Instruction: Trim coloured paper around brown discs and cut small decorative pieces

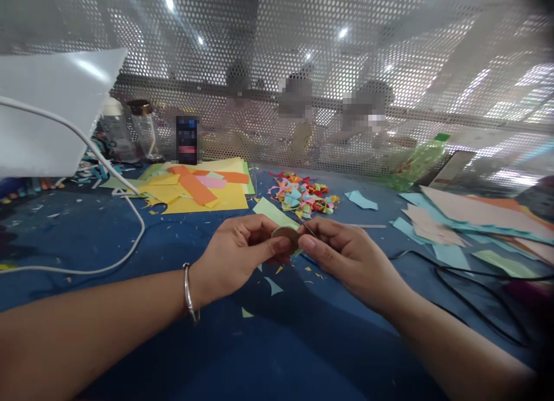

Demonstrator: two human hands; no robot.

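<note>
My left hand (240, 254) and my right hand (346, 257) meet over the blue table (277, 343). Both pinch a small brownish round roll (286, 235), with a pale green paper strip (272, 212) running from it toward the far side. A thin needle-like tool (308, 227) sticks out between my right fingers. A metal bangle (188, 291) sits on my left wrist. Small paper scraps (272, 284) lie under the hands.
Yellow and orange paper sheets (203, 190) lie at the back left, a heap of coloured folded bits (303, 194) behind the hands, pale sheets (467, 222) at right. A white cable (130, 239) and black cable (459, 285) cross the table. Jars (145, 130) stand before a perforated screen (346, 72).
</note>
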